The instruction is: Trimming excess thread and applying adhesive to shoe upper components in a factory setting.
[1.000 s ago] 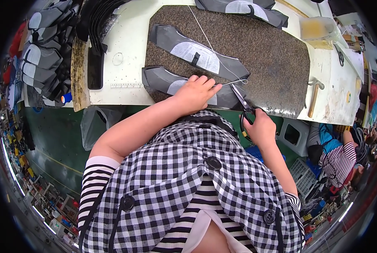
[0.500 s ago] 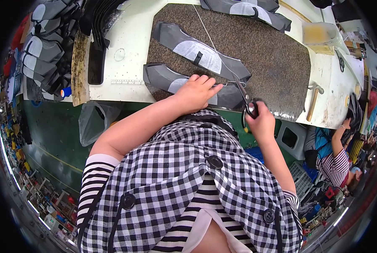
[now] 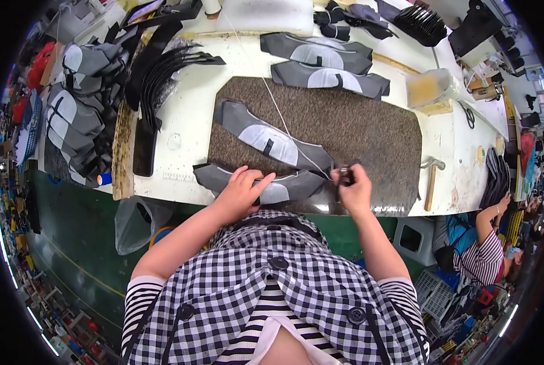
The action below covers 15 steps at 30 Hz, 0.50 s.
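Observation:
My left hand (image 3: 241, 193) rests flat with fingers outstretched on the nearer grey curved fabric piece (image 3: 299, 185), which has a pale half-round patch partly under the hand. My right hand (image 3: 356, 193), closed around black-handled scissors (image 3: 346, 174), is at this piece's right end. The scissors are blurred and their blades hardly show. A thin white cord (image 3: 274, 103) runs from the far side of the table down to my right fingertips; whether they pinch it is unclear. Just beyond lies a second grey piece (image 3: 238, 123) with a white patch and a black tab.
Both pieces lie on a brown speckled mat (image 3: 369, 134). Two similar pieces (image 3: 329, 79) lie beyond it. A hammer (image 3: 431, 185) and a clear tub (image 3: 427, 88) are at right. Stacked grey pieces (image 3: 74, 115) and black strips (image 3: 153, 79) fill the left. A co-worker (image 3: 478, 243) sits at far right.
The view has tipped up, showing more of the table's far side. The scissor blades, earlier pointing at the cord by the pieces' right ends, have turned back into my right hand. My left hand stays on the nearer piece.

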### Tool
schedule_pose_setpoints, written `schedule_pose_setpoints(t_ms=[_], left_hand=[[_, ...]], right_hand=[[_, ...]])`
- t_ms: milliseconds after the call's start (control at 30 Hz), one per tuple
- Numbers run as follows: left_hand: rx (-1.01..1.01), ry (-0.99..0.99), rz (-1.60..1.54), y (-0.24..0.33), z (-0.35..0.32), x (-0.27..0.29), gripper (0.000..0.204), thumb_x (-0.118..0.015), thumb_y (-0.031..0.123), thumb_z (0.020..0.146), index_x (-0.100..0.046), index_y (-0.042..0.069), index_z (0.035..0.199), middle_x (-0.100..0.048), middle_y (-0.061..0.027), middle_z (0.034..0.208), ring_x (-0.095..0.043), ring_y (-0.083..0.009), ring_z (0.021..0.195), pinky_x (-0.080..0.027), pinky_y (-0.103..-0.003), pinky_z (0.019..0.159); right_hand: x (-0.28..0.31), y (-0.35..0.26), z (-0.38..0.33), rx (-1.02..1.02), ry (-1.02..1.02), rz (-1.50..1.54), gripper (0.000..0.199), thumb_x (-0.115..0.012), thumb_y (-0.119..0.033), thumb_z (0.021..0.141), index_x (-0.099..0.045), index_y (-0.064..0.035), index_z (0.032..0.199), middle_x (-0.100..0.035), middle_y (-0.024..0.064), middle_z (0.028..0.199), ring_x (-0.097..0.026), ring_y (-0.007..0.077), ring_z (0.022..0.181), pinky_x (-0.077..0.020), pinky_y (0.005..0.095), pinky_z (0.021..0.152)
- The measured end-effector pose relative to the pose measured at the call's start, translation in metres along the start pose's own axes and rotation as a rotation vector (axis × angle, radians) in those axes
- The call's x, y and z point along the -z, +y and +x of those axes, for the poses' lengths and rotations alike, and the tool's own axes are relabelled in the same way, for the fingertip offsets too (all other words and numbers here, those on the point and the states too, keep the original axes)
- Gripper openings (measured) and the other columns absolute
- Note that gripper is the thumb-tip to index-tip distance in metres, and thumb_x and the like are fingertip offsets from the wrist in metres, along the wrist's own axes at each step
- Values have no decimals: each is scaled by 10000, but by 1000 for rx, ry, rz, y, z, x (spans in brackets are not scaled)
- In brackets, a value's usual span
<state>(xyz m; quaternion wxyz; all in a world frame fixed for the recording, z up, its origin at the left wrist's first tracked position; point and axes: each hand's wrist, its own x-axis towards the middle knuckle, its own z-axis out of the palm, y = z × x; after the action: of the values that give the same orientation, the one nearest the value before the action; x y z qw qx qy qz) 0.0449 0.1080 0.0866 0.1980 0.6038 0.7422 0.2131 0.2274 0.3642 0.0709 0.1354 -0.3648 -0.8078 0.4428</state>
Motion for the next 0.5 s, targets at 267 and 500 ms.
schedule_pose_setpoints(t_ms=[267,500], left_hand=[[-155,-19,246,-3,65,35,808,-805,112,541,-487,131,1284,-320,-183,1423,-325,-365,1324,-291,-495,1072],[-145,-108,304,-23,126,36,656,-806,165,584,-546,157,1186,-434,-201,1333,-387,-372,1293,-265,-521,1092]], right_hand=[[91,-127,26,183,71,1225,233,-614,11,834,-429,-121,886,-562,44,841,-620,193,793,-396,543,1024],[95,-127,12,235,-300,1474,324,-641,59,793,-378,-125,746,-528,64,735,-587,180,576,-517,535,874]])
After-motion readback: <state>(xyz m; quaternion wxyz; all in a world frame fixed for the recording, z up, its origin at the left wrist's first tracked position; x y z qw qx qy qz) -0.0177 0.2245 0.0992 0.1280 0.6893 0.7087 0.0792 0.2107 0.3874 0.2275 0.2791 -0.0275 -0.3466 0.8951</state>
